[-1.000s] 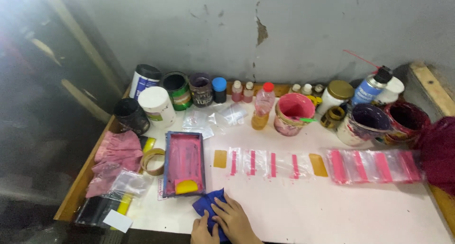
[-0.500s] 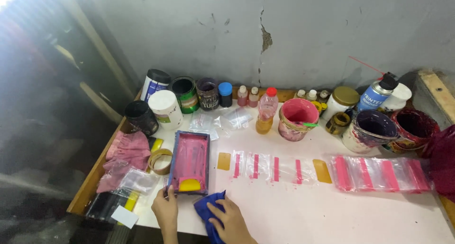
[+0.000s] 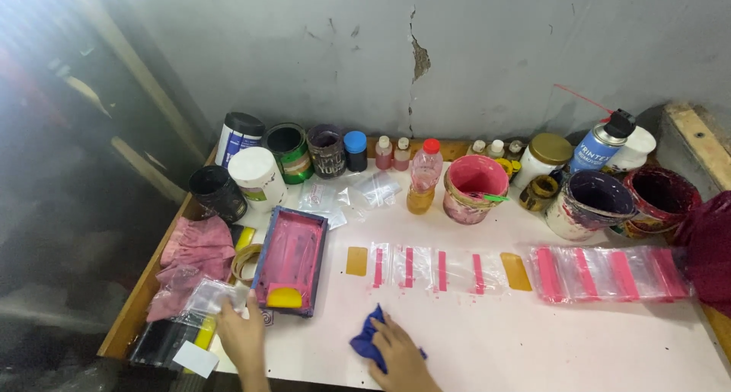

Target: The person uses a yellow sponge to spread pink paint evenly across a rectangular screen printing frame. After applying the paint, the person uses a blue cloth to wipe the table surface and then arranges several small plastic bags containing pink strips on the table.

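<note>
Wall (image 3: pixel 495 42): grey plaster, cracked and chipped above centre | Counter (image 3: pixel 579 339): white top, wooden edge at left | Left side: dark, with slanted pale wooden battens (image 3: pixel 145 95) | Light: bright glare at upper left corner

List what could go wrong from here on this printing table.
The right hand presses a blue cloth just below the pink-striped clear bags; a wide wipe might smear their stripes. The left hand sits beside the pink-stained screen frame and could nudge it or pick up ink.
</note>
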